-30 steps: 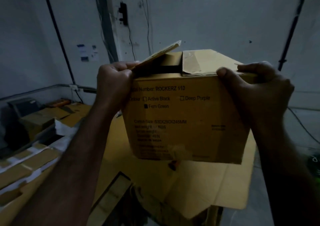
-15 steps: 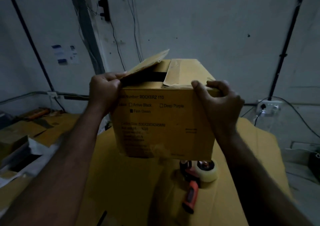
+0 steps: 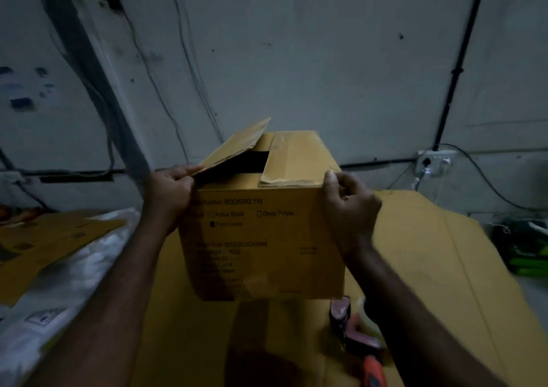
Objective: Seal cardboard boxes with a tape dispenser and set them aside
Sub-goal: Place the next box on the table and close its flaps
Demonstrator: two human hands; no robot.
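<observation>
The single head camera looks forward and slightly down, close to the cardboard box [image 3: 261, 238], with the grey wall [image 3: 326, 60] far behind.

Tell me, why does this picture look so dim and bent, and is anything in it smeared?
Head view: the room is dim, so the cardboard box reads murky and its small print is illegible. Head view: the wide lens bows the wall pipes outward. Head view: edges smear, blurring the tape dispenser and the plastic wrap; both hands stay fairly sharp.
</observation>
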